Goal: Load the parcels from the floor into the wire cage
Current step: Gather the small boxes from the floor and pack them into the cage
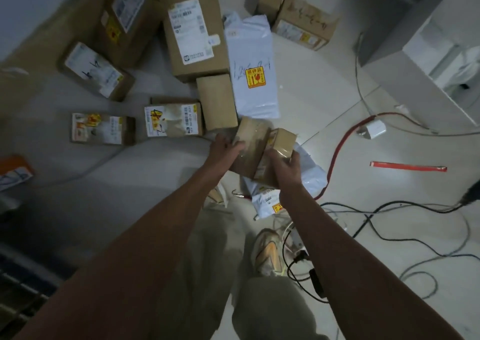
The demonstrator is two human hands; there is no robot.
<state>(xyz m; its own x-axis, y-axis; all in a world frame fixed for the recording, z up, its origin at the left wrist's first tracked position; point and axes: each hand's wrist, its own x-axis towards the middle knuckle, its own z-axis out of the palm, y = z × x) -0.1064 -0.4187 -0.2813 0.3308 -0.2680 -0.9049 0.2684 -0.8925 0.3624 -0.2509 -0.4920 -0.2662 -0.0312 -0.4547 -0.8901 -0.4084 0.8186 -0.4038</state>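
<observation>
Just past the shoe (267, 254), both hands grip one small box (255, 145): left hand (224, 149) and right hand (284, 163) curl round its ends. Cables (389, 210) tangle right; boxes (193, 28) crowd far left, perhaps a white bag (253, 62) beside them.

Both bare arms reach forward and down, nearly straight, and draw toward each other at the wrists. The left hand (225, 148) lies knuckles up, its fingers curled round the left edge of a taped brown box (255, 150). The right hand (283, 165) grips the box's right side, thumb and fingers wrapped over its near corner. Below the arms, a trousered leg and one shoe show, planted on the floor.
</observation>
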